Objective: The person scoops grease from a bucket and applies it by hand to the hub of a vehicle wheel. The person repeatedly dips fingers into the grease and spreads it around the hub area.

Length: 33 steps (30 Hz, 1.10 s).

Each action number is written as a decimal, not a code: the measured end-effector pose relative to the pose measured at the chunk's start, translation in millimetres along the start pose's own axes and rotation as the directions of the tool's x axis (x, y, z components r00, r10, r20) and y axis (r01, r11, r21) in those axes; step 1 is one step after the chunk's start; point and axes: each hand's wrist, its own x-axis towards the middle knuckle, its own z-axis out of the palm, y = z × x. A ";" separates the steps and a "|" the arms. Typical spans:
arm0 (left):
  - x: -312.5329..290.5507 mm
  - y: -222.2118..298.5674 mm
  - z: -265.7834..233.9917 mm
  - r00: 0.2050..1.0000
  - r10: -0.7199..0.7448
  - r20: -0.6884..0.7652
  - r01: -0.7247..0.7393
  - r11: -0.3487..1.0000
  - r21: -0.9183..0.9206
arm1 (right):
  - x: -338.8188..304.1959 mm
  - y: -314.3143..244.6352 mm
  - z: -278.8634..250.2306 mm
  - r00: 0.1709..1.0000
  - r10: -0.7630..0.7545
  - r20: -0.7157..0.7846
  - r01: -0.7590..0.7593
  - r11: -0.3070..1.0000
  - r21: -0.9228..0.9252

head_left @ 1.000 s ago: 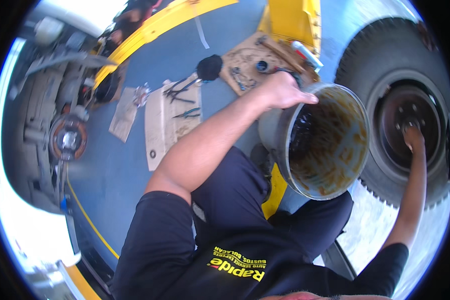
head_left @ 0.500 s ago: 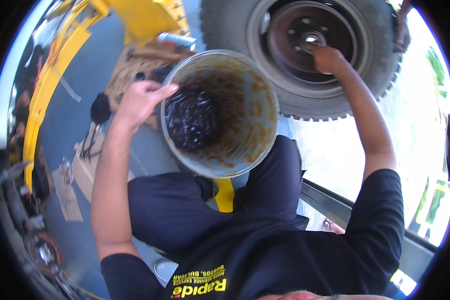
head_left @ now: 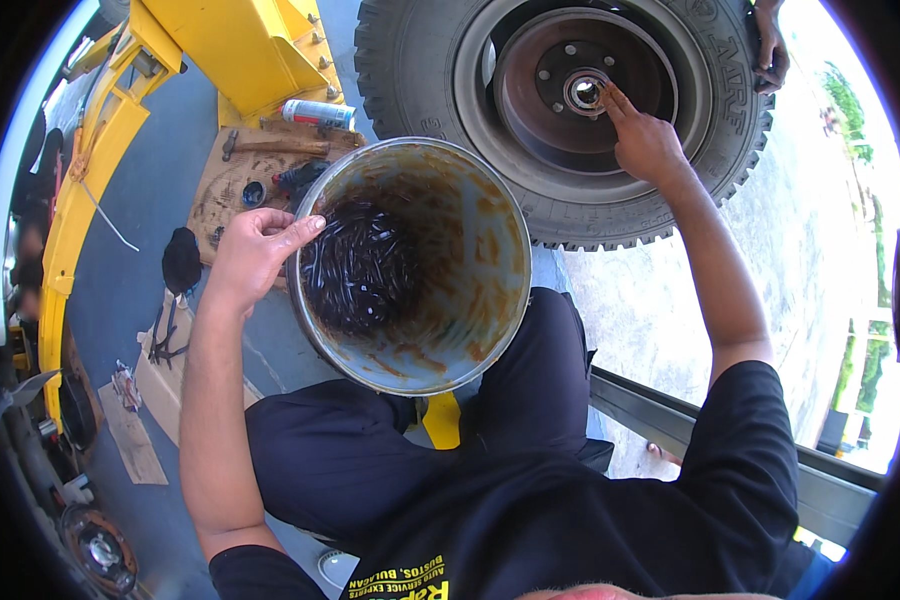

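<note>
While a bare left hand [head_left: 258, 252] grips a round grey bucket [head_left: 508, 280], a bare right hand [head_left: 650, 145] reaches a circular metal hub [head_left: 583, 92]

At far left stands a curved yellow steel frame [head_left: 68, 250]; a black pliers-like tool [head_left: 165, 335] lies to its right. Next comes a stained brown cardboard sheet [head_left: 220, 185] bearing a wooden-handled hammer [head_left: 280, 146]. The left hand is closed on the bucket's left rim, thumb over the edge. The bucket sits tilted before the dark-trousered legs, glossy dark grease [head_left: 360, 265] inside, amber smears around its wall. Beyond it, the hub sits within a large black treaded tyre [head_left: 410, 70]. The right hand's two leading fingers extend to the hub's right edge; whether they grip anything, I cannot tell. Another person's hand [head_left: 770, 50] is at the tyre's right edge.
</note>
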 end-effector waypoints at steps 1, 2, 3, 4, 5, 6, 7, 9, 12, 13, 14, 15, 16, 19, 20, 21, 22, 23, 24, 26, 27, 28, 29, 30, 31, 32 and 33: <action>0.8 -1.0 0.0 1.000 0.003 0.003 -0.003 1.000 -0.013 | 0.6 -0.9 6.6 1.000 0.005 0.010 -0.005 1.000 0.008; 1.2 -1.5 0.2 1.000 0.007 0.007 -0.007 1.000 -0.027 | 0.6 -2.3 13.2 1.000 0.010 0.020 -0.010 1.000 0.016; 1.4 -0.9 0.9 1.000 0.005 0.007 -0.005 1.000 -0.025 | 1.4 -3.5 17.1 0.999 0.014 0.029 -0.014 1.000 0.020; 1.0 0.5 1.2 1.000 0.004 0.007 -0.004 1.000 -0.023 | 1.7 -4.5 22.7 1.000 0.020 -0.003 -0.020 1.000 0.020; 0.7 1.9 1.3 1.000 0.003 0.008 -0.003 1.000 -0.021 | 1.7 -5.3 28.6 0.999 0.026 -0.036 -0.026 0.999 0.019; 0.3 2.1 1.7 1.000 -0.001 0.007 0.001 1.000 -0.031 | 0.4 -8.6 32.8 0.998 0.030 -0.062 -0.029 0.999 0.024; 0.5 2.7 1.4 1.000 -0.004 0.006 0.004 0.999 -0.040 | 1.1 -12.0 36.4 0.997 0.066 -0.026 -0.066 0.997 0.032; 0.4 3.7 1.7 1.000 -0.009 0.007 0.009 0.998 -0.058 | 4.3 -24.8 40.7 0.989 0.139 0.047 -0.141 0.989 0.047; 0.2 3.7 2.5 1.000 -0.012 0.019 0.013 0.996 -0.085 | -0.3 -44.9 39.4 0.976 0.210 0.062 -0.217 0.964 0.156; 0.7 3.5 2.7 1.000 -0.012 0.027 0.014 0.995 -0.095 | 0.2 -47.5 44.5 0.974 0.228 -0.008 -0.219 0.945 0.244; 1.3 3.1 2.9 0.999 -0.012 0.035 0.016 0.994 -0.105 | 1.9 -51.4 59.4 0.965 0.250 -0.075 -0.213 0.920 0.330; 3.4 3.0 4.3 0.999 -0.006 0.040 0.010 0.995 -0.103 | 3.0 -53.4 78.8 0.949 0.281 -0.140 -0.203 0.890 0.409; 6.0 2.0 5.9 0.999 0.000 0.047 0.005 0.994 -0.106 | 9.3 -44.1 95.0 0.934 0.308 -0.178 -0.111 0.728 0.677; 1.8 3.7 3.2 0.999 0.001 0.033 0.001 0.997 -0.082 | 17.8 -46.6 80.3 0.978 0.186 0.097 0.028 -0.574 0.818; 0.6 3.3 2.9 0.999 0.001 0.032 0.001 0.997 -0.074 | 18.2 -49.3 74.0 0.961 0.269 0.063 0.119 -0.607 0.785; 0.7 3.7 3.8 0.999 0.006 0.033 -0.003 0.997 -0.073 | 18.9 -46.5 68.1 0.948 0.310 0.068 0.082 -0.447 0.891; 0.7 3.9 4.6 0.999 0.010 0.033 -0.008 0.997 -0.072 | 21.0 -42.6 62.6 0.934 0.350 0.066 0.034 -0.272 0.962; 0.6 3.7 5.0 0.999 0.014 0.033 -0.011 0.997 -0.071 | 24.1 -38.6 59.2 0.920 0.388 0.055 -0.022 -0.089 0.996; 0.9 4.2 5.6 0.999 0.017 0.035 -0.015 0.998 -0.061 | 26.9 -30.1 58.5 0.927 0.374 0.015 -0.111 0.236 0.965; 1.6 5.1 6.2 0.999 0.023 0.037 -0.021 0.999 -0.042 | 28.7 -17.9 59.7 0.933 0.323 -0.160 -0.157 0.763 0.627; 1.9 4.9 6.8 0.999 0.027 0.043 -0.025 0.998 -0.054 | 28.5 -16.6 59.9 0.930 0.243 -0.276 -0.130 0.920 0.369; 0.0 4.3 4.8 0.999 0.027 0.040 -0.024 0.998 -0.062 | 26.3 -27.1 37.8 0.970 0.200 -0.138 -0.155 0.946 0.284; -2.0 3.4 2.7 0.999 0.026 0.037 -0.023 0.997 -0.069 | 30.8 -32.1 35.2 0.983 0.157 -0.089 -0.137 0.970 0.198; -1.5 3.3 3.8 0.999 0.034 0.033 -0.032 0.997 -0.071 | 33.7 -30.1 32.1 0.991 0.127 -0.037 -0.123 0.987 0.100; -1.1 3.2 4.8 0.999 0.042 0.028 -0.040 0.997 -0.073 | 37.1 -27.4 29.4 0.995 0.101 0.018 -0.101 0.995 0.003; -0.9 3.1 5.5 0.999 0.049 0.023 -0.047 0.996 -0.075 | 40.7 -24.4 26.5 0.996 0.079 0.039 -0.077 0.996 -0.036; -1.1 3.4 5.7 0.999 0.047 0.025 -0.045 0.997 -0.070 | 45.3 -22.2 25.1 0.997 0.055 0.063 -0.050 0.996 -0.073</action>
